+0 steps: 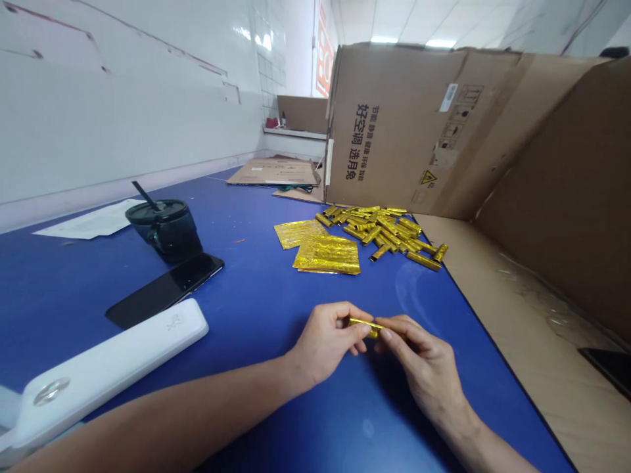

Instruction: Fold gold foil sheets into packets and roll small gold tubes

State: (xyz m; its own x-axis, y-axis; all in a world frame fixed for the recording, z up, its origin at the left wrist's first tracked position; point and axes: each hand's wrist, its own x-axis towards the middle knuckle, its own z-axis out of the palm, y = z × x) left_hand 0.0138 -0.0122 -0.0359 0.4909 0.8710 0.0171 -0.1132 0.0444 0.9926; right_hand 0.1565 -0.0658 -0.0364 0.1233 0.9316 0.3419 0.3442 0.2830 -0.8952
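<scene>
Both hands meet low over the blue table [256, 295], pinching one small gold foil roll [365, 325] between them. My left hand [328, 341] grips its left end with thumb and fingertips. My right hand [421, 361] pinches the right end. Farther back lie two stacks of flat gold foil sheets [328, 255], [298, 232], and beyond them a pile of several finished gold foil rolls [387, 233].
A black lidded cup with a straw [165, 226], a black phone [165, 289] and a white power bank [106, 368] sit to the left. White paper [91, 220] lies by the wall. A large opened cardboard box [444, 125] walls in the back and right side.
</scene>
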